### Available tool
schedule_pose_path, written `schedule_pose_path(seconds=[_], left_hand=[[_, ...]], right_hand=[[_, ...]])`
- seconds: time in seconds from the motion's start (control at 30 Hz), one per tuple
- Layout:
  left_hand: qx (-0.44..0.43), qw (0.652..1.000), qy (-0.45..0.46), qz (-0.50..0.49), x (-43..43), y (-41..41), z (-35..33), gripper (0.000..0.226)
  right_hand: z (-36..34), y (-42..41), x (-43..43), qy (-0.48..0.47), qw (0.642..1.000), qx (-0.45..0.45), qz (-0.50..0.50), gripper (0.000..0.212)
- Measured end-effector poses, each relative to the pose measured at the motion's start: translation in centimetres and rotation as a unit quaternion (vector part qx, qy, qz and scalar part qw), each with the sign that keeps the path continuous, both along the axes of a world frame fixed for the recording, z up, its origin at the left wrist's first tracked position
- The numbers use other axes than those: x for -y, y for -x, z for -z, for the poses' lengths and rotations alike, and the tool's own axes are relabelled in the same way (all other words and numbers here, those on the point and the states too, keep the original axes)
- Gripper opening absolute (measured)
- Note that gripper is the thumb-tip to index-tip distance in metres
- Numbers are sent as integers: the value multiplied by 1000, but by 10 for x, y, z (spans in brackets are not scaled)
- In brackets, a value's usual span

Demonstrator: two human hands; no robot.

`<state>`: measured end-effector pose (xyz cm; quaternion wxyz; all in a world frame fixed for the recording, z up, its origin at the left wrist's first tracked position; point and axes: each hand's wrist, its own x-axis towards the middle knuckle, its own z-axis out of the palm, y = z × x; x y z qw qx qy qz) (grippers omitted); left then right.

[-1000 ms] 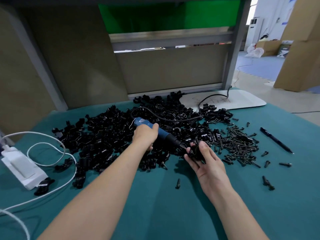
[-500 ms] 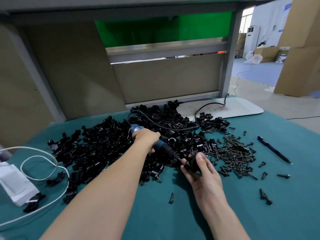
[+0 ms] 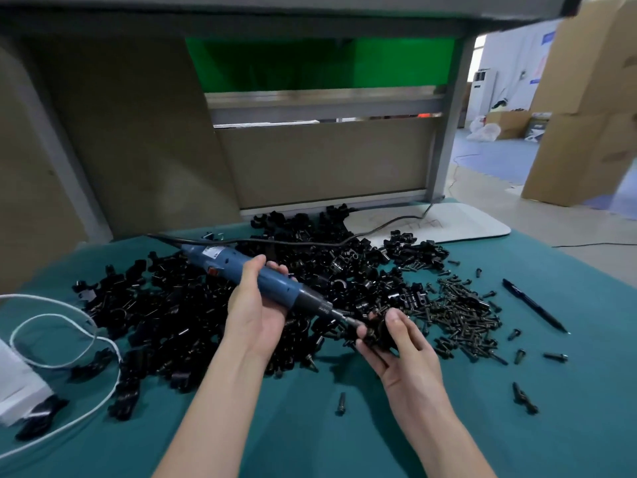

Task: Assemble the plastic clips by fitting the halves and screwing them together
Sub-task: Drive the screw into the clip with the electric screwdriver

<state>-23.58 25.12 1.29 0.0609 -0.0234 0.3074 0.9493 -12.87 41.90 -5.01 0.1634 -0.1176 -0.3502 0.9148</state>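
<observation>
Plastic clip (image 3: pixel 381 334), black and small, sits in our right hand (image 3: pixel 406 357), pinched between the thumb and the curled fingers over the teal desk (image 3: pixel 344 443), a little toward 4 o'clock from the middle of the head view. Our left hand (image 3: pixel 256 305) is wrapped round the blue body of the electric screwdriver (image 3: pixel 241 270), which slants from 10 o'clock down to 4 o'clock. Its bit meets the clip on the clip's 10 o'clock side. We cannot tell whether a screw rides on the bit, since that spot is dark and blurred.

Behind both hands, from 9 o'clock round to 1 o'clock, spreads the pile of clip halves (image 3: pixel 172 305), all black and lying every way. At 3 o'clock of the held clip, just beside it, lies the heap of screws (image 3: pixel 462 315), dark and thin, with strays scattered toward 4 o'clock. One loose screw (image 3: pixel 341 404) lies alone at 6 o'clock of the clip, between our two forearms. A black pen (image 3: pixel 532 305) lies at 3 o'clock beyond the screws, apart from them.

The screwdriver's black cord (image 3: pixel 310 242) runs from its rear end across the top of the pile toward 1 o'clock, over a white board (image 3: pixel 448 222) at the desk's far edge. At 8 o'clock a white adapter (image 3: pixel 20 384) lies at the picture's left edge with a white cable looping near it. Cardboard boxes (image 3: pixel 586 132) stand on the floor at 2 o'clock, and a green panel (image 3: pixel 310 63) shows at 12 o'clock behind the desk's frame
</observation>
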Motion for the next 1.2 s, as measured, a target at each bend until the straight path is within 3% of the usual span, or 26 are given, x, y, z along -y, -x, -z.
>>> schedule_pose_path(seconds=[0.23,0.43,0.77,1.2], left_hand=[[4,999,-5,-53,-2,15,9,11],[-8,999,-12,-39,4,22,11,9],[9,1000,-27,-1,1,22,17,11],[22,1000,-9,-12,-4,19,17,17]], right_hand=[[2,7,0,-31,999,23,15,37],[7,10,-3,-78,996,22,25,12],[10,10,2,-159,987,19,26,17],[11,9,1,-148,988,7,32,11]])
